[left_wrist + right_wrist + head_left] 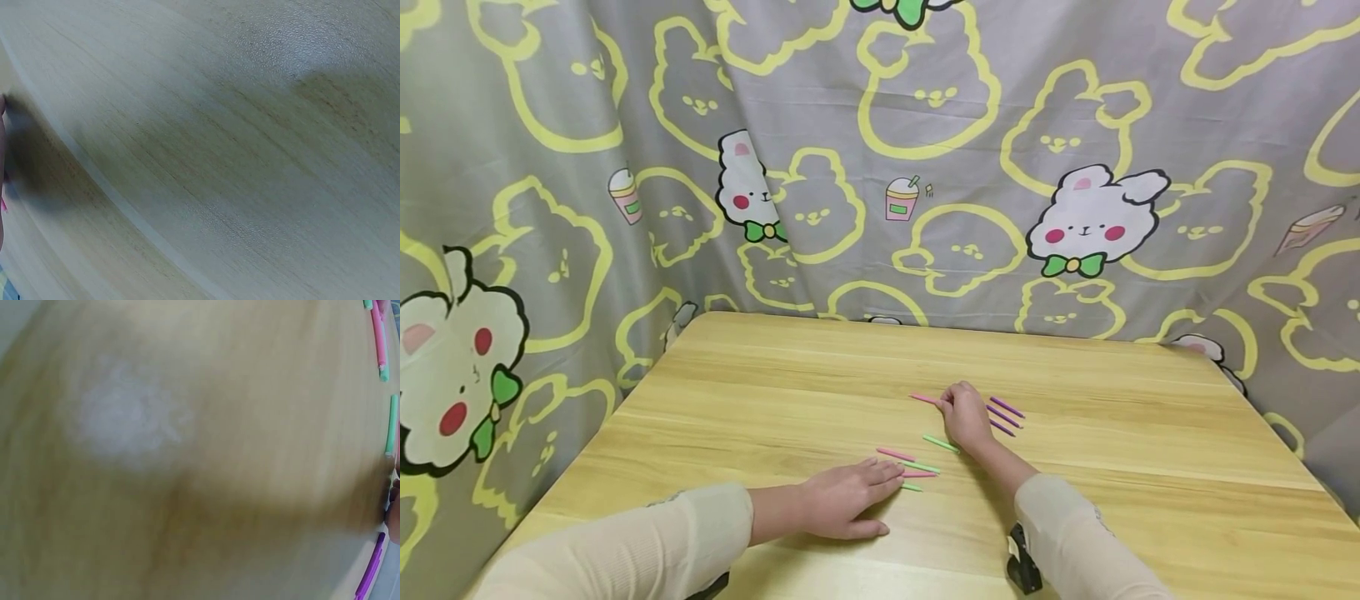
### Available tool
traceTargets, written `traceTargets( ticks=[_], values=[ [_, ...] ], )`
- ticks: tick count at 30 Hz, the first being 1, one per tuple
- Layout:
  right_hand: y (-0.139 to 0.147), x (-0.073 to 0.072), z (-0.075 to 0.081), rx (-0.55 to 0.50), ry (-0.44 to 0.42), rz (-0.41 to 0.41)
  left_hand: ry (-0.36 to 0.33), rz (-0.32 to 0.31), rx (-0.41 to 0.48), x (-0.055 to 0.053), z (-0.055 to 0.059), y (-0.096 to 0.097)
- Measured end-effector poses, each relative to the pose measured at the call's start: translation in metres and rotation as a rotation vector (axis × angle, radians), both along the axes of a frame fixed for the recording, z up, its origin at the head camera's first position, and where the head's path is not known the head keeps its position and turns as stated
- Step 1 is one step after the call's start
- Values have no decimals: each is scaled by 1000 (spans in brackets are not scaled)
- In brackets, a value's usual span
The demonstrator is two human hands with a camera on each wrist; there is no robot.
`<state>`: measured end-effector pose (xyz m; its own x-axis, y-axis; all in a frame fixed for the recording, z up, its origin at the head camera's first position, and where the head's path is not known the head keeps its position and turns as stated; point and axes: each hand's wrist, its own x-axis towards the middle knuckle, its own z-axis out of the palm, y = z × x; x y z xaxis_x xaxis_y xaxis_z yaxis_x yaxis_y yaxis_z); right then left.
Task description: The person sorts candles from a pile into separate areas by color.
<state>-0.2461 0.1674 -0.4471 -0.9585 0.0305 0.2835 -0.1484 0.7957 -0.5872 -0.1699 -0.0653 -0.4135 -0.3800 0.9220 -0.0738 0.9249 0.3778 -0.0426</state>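
My right hand pinches the end of a thin pink stick between thumb and fingertips, over the middle of the table. Just right of that hand lie several purple sticks, side by side; one purple stick shows in the right wrist view. Close to its near side is a single green stick. My left hand lies palm down with fingers extended, its fingertips on a small group of pink sticks and green sticks. Those fingers partly cover the group.
The wood-grain table ends at a grey curtain printed with rabbits, which hangs behind it and along the sides. Under my right forearm a black object is partly visible by the sleeve.
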Motion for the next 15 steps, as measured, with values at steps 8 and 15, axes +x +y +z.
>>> traceTargets(
  ticks=[8,15],
  values=[
    [0,-1,1,2,-20,5,8,-7,6,0,0,-1],
    [1,0,2,-13,-27,2,18,-5,2,0,-1,-1]
  ],
)
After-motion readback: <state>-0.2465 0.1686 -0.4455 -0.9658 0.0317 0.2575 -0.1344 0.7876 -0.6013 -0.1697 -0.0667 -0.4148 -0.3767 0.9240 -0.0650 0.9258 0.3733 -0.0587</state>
